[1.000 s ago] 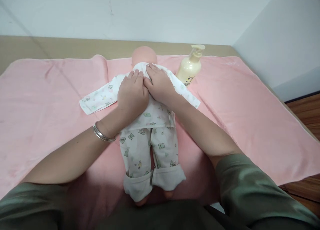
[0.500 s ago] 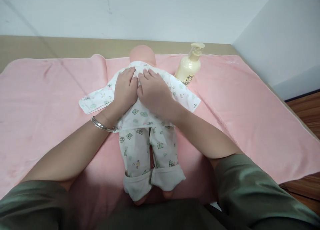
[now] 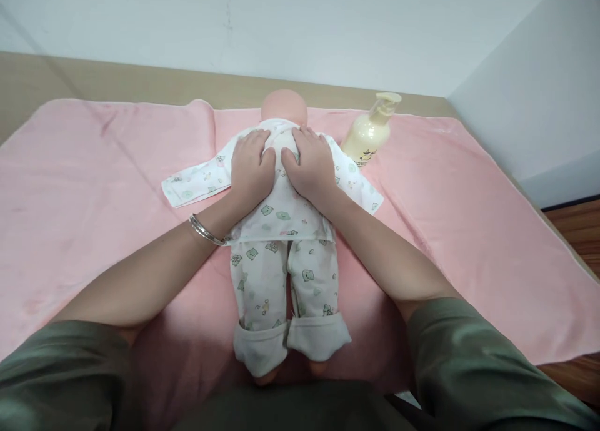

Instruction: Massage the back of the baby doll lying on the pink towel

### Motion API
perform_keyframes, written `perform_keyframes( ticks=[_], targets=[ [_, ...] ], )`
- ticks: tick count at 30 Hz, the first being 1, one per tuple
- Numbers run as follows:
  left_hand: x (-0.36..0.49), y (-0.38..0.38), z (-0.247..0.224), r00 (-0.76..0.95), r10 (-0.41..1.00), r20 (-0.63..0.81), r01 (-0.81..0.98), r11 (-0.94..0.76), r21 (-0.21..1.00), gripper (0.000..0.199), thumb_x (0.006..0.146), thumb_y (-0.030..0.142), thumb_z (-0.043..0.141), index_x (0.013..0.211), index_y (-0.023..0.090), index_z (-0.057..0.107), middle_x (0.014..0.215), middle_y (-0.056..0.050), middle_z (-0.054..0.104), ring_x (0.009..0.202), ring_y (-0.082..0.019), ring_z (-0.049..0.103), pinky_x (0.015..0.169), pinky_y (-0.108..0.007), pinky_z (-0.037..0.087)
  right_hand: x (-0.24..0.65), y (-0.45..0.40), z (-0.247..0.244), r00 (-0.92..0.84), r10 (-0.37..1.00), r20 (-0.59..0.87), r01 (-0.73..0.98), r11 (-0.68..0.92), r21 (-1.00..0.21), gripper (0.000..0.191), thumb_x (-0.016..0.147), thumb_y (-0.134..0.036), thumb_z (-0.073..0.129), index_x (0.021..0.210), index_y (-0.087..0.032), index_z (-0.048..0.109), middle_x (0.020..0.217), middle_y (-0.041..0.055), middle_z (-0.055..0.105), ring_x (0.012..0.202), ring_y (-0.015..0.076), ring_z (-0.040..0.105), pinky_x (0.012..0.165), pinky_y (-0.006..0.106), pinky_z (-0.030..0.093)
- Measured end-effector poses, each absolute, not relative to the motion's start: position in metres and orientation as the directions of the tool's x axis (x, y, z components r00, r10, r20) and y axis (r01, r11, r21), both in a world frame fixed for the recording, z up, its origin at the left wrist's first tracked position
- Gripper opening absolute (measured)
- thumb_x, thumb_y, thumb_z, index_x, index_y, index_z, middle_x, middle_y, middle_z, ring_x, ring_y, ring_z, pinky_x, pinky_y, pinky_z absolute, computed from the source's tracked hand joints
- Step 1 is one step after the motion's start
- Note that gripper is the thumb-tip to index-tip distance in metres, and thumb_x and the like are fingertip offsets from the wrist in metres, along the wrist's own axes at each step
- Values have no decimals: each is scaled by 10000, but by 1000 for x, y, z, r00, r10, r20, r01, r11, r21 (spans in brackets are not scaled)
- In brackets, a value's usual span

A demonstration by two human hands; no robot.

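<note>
A baby doll [image 3: 284,105] lies stretched out on a pink blanket, its bald head away from me and its feet toward me. It wears a white printed shirt [image 3: 281,215] and matching trousers [image 3: 262,281] with rolled cuffs. My left hand [image 3: 253,168] rests flat on the left side of the shirt's upper part, fingers extended toward the head. On the right side, my right hand [image 3: 310,167] lies flat in the same way, thumb pointing inward. A strip of shirt shows between the two thumbs. Neither hand grips anything. The doll's face is hidden.
A cream pump bottle [image 3: 368,131] stands on the blanket right of the doll's head, close to its sleeve. The pink blanket [image 3: 492,231] covers most of the tan table [image 3: 140,84]. White walls [image 3: 300,37] rise behind and at the right.
My hands have moved apart; the right one shifted sideways from beside the left, uncovering the middle of the shirt. The camera view has shifted slightly. The doll and bottle appear to stay in place.
</note>
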State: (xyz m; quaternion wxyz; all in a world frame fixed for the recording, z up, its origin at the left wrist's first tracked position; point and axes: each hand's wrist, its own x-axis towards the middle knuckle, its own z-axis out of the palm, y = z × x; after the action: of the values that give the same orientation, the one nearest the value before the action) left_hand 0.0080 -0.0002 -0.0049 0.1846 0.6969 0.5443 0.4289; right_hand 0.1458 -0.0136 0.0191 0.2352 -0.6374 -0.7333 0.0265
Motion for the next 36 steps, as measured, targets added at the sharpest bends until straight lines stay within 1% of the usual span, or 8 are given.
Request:
perform_keyframes(
  ticks=[8,13,17,21,26,30,33,36],
  targets=[
    [5,-1,-2,31,920,392,584,-335,739,504,887,253,449,1338,163,656,1459,-108,652,1410,-270,566,1299,-432,380,153,-10,13,-121,925,359,899,256,-356,538,1004,-368,442,1464,-104,533,1595,168,506,1539,321,416,1323,570,278],
    [8,-13,2,150,904,401,648,-396,650,510,956,297,389,1398,167,607,1542,-131,576,1509,-294,464,1344,-464,277,169,-3,15,-299,903,307,855,397,-335,658,1030,-480,421,1555,-84,437,1665,170,406,1595,296,329,1349,546,229],
    [8,-16,4,200,906,374,659,-407,632,559,970,334,365,1468,164,553,1610,-124,508,1569,-297,383,1366,-482,213,169,-4,20,-311,904,292,859,399,-320,651,1046,-460,368,1562,-67,417,1674,179,387,1598,307,317,1335,579,244],
    [1,-4,9,198,916,348,649,-389,654,520,925,331,425,1388,220,635,1540,-64,595,1507,-290,473,1339,-468,306,150,-27,29,-225,934,277,899,309,-310,595,1026,-315,348,1518,0,463,1585,217,503,1534,338,419,1304,569,318],
    [-6,4,19,157,946,284,662,-314,680,435,925,341,410,1199,223,726,1374,-66,714,1300,-328,635,1199,-505,484,131,-58,34,-260,909,327,913,342,-224,592,1022,-264,343,1513,43,466,1577,251,497,1528,363,422,1315,551,314],
    [-3,-2,23,152,944,294,683,-315,659,412,934,315,408,1181,205,719,1337,-85,727,1289,-318,633,1199,-494,476,143,-38,32,-277,921,272,897,350,-270,591,1022,-289,371,1535,-8,462,1617,194,468,1565,312,379,1334,517,306],
    [2,-12,24,179,930,321,719,-346,602,390,938,301,420,1187,215,708,1286,-92,738,1261,-328,640,1181,-510,483,159,-13,29,-252,943,215,886,315,-340,687,1016,-365,419,1584,19,364,1683,202,355,1613,311,283,1349,532,269],
    [6,-20,24,189,918,348,733,-368,573,412,944,298,417,1260,228,673,1339,-96,707,1335,-336,596,1224,-512,436,167,-3,28,-253,940,227,876,322,-358,718,1018,-390,408,1592,34,332,1691,213,331,1618,317,267,1346,554,259]
  ],
)
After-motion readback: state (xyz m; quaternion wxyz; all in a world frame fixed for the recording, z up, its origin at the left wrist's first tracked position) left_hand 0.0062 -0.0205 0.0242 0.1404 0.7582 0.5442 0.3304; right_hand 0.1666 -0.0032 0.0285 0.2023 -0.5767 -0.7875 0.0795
